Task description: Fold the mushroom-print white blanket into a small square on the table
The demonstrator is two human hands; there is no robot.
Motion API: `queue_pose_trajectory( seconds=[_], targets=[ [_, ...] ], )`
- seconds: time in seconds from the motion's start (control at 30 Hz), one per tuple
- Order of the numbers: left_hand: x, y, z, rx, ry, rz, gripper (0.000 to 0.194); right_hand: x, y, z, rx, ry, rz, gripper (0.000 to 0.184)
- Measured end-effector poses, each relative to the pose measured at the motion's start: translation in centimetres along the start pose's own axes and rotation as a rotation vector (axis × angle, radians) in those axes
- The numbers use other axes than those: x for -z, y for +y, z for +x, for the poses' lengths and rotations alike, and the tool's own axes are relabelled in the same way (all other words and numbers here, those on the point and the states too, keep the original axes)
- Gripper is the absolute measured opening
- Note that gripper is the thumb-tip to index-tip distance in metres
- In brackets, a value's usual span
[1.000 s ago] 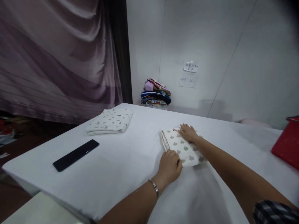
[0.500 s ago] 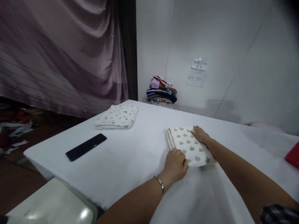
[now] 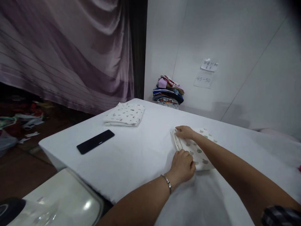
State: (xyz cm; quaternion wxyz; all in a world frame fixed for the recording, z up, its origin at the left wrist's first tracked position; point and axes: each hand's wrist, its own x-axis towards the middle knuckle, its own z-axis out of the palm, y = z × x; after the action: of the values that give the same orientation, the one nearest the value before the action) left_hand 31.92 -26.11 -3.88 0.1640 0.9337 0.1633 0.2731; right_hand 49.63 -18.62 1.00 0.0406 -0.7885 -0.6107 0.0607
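A folded white cloth (image 3: 199, 158) printed with grey shapes and a few green ones lies on the white table (image 3: 143, 157). At its near left corner my left hand (image 3: 182, 165), with a silver bangle at the wrist, is closed on the edge. My right hand (image 3: 184, 132) reaches across the cloth to the far left corner, fingers bent over the folded layers there. My right forearm covers part of the print. Both hands' fingertips are partly hidden.
A second folded white printed cloth (image 3: 125, 115) lies at the table's far left, with a black phone (image 3: 96, 142) nearer. Several folded fabrics (image 3: 168, 91) are stacked by the wall. A pale, glossy surface (image 3: 68, 194) stands at lower left. A purple curtain (image 3: 70, 53) hangs behind.
My right hand has moved left from the cloth's far right part to its far left corner. My left hand keeps its hold. The view has turned slightly left.
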Motion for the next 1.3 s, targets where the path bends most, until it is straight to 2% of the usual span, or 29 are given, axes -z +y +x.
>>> queue_pose_trajectory(
  seconds=[0.2,0.37,0.5,0.67,0.83,1.1,1.3],
  targets=[
    [0.0,0.1,0.0,0.007,-0.004,-0.014,0.014,0.6,-1.6,0.8,-0.039,-0.057,-0.164,0.048],
    [-0.2,0.1,0.0,0.011,-0.009,-0.007,0.013,0.8,-2.4,0.5,-0.054,-0.055,-0.279,0.034],
    [-0.2,0.1,0.0,0.012,-0.017,-0.002,0.015,1.1,-2.8,0.7,-0.044,-0.024,-0.312,0.032],
    [-0.2,0.3,0.0,0.012,-0.034,0.033,0.014,1.3,-3.5,2.2,-0.060,-0.002,-0.278,0.029],
    [-0.4,0.4,0.1,0.004,-0.031,0.055,0.014,0.1,-4.4,3.3,-0.118,-0.002,-0.189,0.028],
    [-0.5,0.4,0.0,-0.011,-0.013,0.051,0.010,-0.4,-4.4,4.0,-0.264,0.010,-0.065,0.029],
    [-0.4,0.5,-0.2,-0.007,0.009,0.035,0.011,-0.4,-4.6,4.9,-0.275,0.002,-0.053,0.031]
  ],
)
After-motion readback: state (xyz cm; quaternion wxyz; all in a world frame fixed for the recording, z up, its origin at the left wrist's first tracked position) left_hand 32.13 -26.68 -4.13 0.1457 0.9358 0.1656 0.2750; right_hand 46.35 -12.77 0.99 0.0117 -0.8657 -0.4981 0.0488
